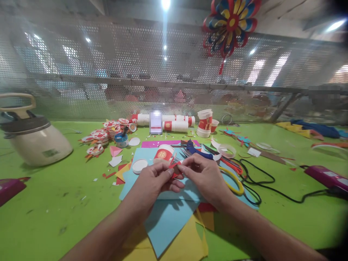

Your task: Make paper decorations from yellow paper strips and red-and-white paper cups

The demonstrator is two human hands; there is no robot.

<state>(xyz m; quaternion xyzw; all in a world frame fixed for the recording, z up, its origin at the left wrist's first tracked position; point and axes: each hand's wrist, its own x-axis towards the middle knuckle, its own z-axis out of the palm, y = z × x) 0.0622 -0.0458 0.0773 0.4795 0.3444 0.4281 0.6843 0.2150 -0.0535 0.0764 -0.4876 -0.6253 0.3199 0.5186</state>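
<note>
A small red piece of paper (176, 169) is held between my two hands above light blue paper sheets (168, 217). My left hand (160, 177) pinches it from the left with thumb and forefinger. From the right, the thumb and fingertips of my right hand (202, 174) close on its other side. Fingers partly hide its shape. Just behind the hands a red and white paper cup (164, 153) lies on the blue sheets. To its left is a round white disc (140, 166). Blue-handled tools (199, 150) rest behind my right hand.
Yellow-handled scissors (236, 183) and a black cord (269, 181) lie right. Stacked paper cups (176, 126), a phone (156, 123) and a blue jar (121, 139) stand behind. Decorated paper crafts (99, 136) cluster left, near a large cream kettle (35, 141). Paper scraps dot the green table (67, 217).
</note>
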